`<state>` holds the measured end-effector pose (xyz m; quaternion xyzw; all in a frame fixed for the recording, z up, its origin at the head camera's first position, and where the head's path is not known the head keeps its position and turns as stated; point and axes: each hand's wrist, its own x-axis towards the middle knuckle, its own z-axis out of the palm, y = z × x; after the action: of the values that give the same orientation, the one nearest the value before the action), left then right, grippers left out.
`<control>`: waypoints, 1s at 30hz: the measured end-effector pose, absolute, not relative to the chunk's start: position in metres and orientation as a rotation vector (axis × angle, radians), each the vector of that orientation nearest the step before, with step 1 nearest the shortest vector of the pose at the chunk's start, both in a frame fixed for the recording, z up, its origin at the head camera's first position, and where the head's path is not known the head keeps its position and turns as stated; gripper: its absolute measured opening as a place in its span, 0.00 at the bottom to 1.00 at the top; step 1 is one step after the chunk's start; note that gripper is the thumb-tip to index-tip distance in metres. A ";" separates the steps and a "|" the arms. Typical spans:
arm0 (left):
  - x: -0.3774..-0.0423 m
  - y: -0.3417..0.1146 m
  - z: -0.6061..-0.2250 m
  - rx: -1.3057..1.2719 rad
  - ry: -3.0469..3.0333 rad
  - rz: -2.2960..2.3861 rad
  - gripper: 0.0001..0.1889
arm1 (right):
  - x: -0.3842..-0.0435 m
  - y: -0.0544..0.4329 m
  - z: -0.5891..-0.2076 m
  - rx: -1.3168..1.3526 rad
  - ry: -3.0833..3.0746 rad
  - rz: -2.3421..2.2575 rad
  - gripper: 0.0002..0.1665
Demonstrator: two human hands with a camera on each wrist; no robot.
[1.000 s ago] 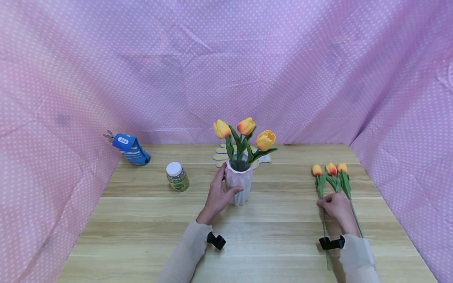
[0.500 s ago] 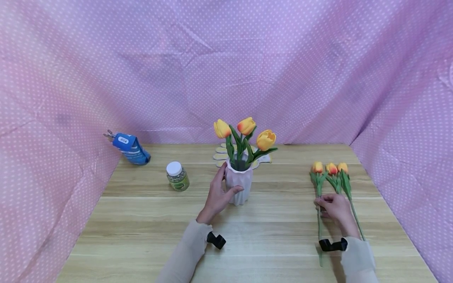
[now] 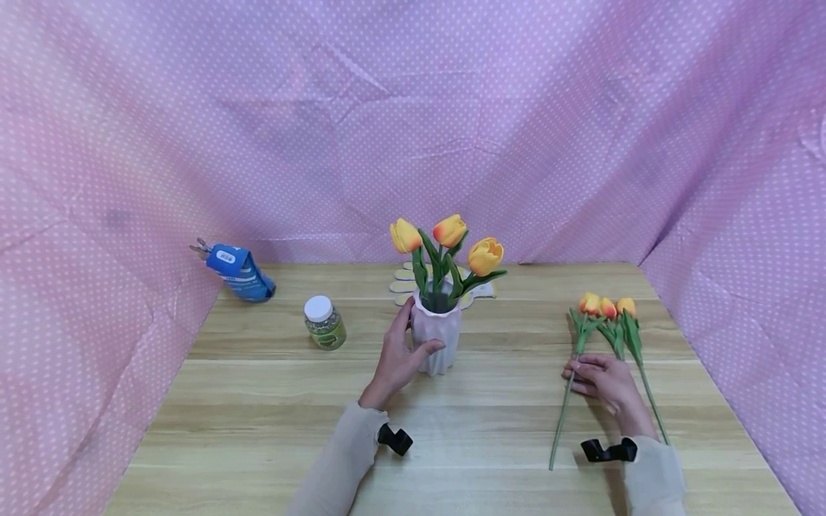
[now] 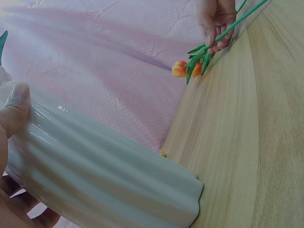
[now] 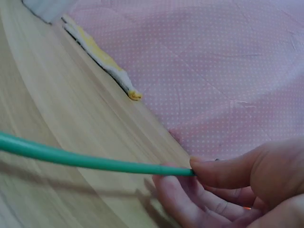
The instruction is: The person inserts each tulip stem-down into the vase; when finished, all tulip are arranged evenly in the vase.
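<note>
My left hand (image 3: 399,358) holds the side of a white fluted vase (image 3: 437,340), thumb across its front and fingers behind. Three yellow-orange tulips (image 3: 449,230) with green leaves stand in the vase. At the right, my right hand (image 3: 606,383) pinches the green stem of an artificial tulip (image 3: 560,423) between thumb and fingers. Its flower head leans right, overlapping the neighbouring bloom in the head view. In the right wrist view the stem (image 5: 95,161) runs left from the fingertips, over its shadow on the wood. Two more tulips (image 3: 631,337) lie beside that hand, partly hidden by it.
A clear jar (image 3: 325,332) with a white lid stands left of the vase. Farther left sits a blue pouch (image 3: 241,274) with a metal clip. Yellow-and-white gloves (image 3: 480,290) lie behind the vase. A pink dotted cloth (image 3: 413,129) hangs around the wooden table (image 3: 258,430).
My right hand has shifted slightly left with the pinched tulip. The stem's lower end has swung left and its flower head right. My left hand and the vase stay put.
</note>
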<state>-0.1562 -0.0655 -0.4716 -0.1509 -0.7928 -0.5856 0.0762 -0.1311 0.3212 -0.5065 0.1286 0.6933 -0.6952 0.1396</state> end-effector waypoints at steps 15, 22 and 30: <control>-0.156 -0.066 -0.472 -0.452 -2.380 -1.761 0.50 | -0.133 0.318 -0.509 0.343 1.792 -2.299 0.06; -0.156 -0.066 -0.471 -0.450 -2.384 -1.751 0.51 | -0.132 0.314 -0.510 0.307 1.702 -2.495 0.08; -0.156 -0.066 -0.469 -0.436 -2.394 -1.751 0.52 | -0.131 0.309 -0.508 0.281 1.515 -2.711 0.12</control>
<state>-0.1556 -0.0661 -0.4694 -0.1451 -0.7965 -0.5826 0.0717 -0.1306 0.3090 -0.5078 0.0902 0.4858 -0.8693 0.0115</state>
